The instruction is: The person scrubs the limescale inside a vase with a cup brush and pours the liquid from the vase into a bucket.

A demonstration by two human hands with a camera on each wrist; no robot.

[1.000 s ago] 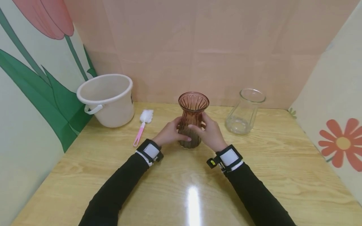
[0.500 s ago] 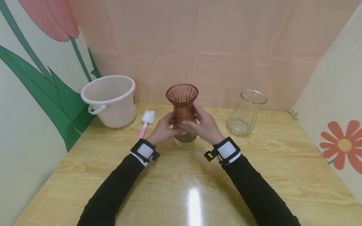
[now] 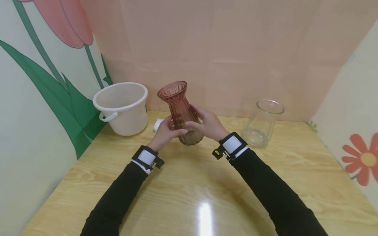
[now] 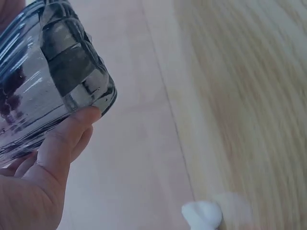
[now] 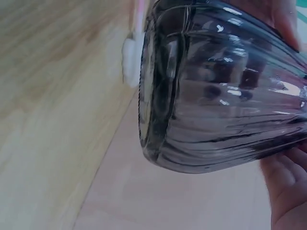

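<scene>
Head view shows my left hand (image 3: 165, 132) and right hand (image 3: 208, 126) curled round the ribbed brown glass vase (image 3: 180, 113), lifted off the table (image 3: 189, 196) and tilted toward the white bucket (image 3: 122, 108). Only the right wrist view shows the vase's thick base; the brush head (image 4: 204, 214) is blurred.

No readable writing was found

No text, label, brand, number or sign could be read on anything shown; a small dark mark on the side of the white bucket (image 3: 146, 105) was seen, but it was too small to be made out.
</scene>
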